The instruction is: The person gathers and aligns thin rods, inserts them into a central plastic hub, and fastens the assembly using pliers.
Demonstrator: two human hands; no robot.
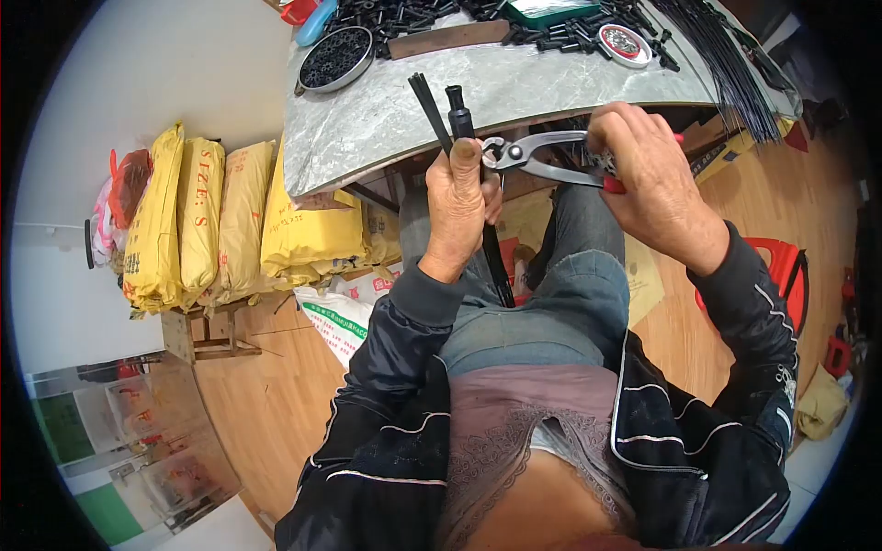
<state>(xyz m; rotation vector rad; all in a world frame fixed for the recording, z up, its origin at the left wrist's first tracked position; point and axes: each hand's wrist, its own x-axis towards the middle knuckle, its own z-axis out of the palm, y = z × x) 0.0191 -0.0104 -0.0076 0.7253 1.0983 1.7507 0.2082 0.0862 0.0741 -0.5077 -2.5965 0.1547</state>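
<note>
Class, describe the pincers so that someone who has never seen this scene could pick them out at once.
Find the grey marbled table across the top. Just below its front edge in the picture, the right hand holds the pincers. Their silvery-grey metal and red-covered handles set them apart from the thin black rods in the left hand.
</note>
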